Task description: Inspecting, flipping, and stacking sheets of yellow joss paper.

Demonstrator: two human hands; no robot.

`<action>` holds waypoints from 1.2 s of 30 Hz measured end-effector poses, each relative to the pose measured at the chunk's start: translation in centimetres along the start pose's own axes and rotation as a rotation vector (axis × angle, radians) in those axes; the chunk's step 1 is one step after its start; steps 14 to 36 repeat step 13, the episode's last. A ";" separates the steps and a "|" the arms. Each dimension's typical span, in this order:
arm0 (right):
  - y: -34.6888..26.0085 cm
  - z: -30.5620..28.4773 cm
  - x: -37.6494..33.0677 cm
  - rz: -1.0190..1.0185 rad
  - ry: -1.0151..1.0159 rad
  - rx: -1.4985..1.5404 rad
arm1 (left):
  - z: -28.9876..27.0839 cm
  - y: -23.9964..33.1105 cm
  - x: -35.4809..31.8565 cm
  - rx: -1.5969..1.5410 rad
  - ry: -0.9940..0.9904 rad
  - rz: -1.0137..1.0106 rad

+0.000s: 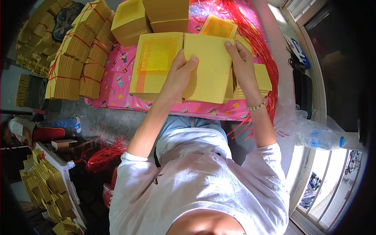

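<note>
A sheaf of plain yellow paper stands tilted up between my two hands over the table. My left hand grips its left edge, thumb on the front face, fingers mostly hidden. On the opposite edge, my right hand is closed with the thumb on the upper right corner; a bead bracelet circles that wrist. Just left of the sheaf lies a thick stack of yellow paper, its top sheet bearing a shiny gold square. Partly hidden behind and right of the sheaf are more stacks, including a smaller yellow stack.
A pink patterned cloth covers the table. Red-tied paper bundles line its left side; tall stacks stand behind. Long red strings hang along the right edge. A plastic bottle lies in a clear bag. Another person sits left.
</note>
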State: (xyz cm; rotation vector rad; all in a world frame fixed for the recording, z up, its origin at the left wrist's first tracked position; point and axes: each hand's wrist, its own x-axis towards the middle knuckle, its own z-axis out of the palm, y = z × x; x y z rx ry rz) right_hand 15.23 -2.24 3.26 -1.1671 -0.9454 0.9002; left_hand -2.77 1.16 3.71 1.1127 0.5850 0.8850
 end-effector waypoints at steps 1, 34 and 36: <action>-0.2 0.1 -0.1 -0.002 0.000 -0.011 | 0.2 0.0 0.1 0.003 0.007 -0.017; -1.3 -2.3 -2.7 0.192 -0.285 -0.294 | 0.3 -0.5 1.2 0.012 0.003 -0.117; -1.3 -2.3 -2.7 0.192 -0.285 -0.294 | 0.3 -0.5 1.2 0.012 0.003 -0.117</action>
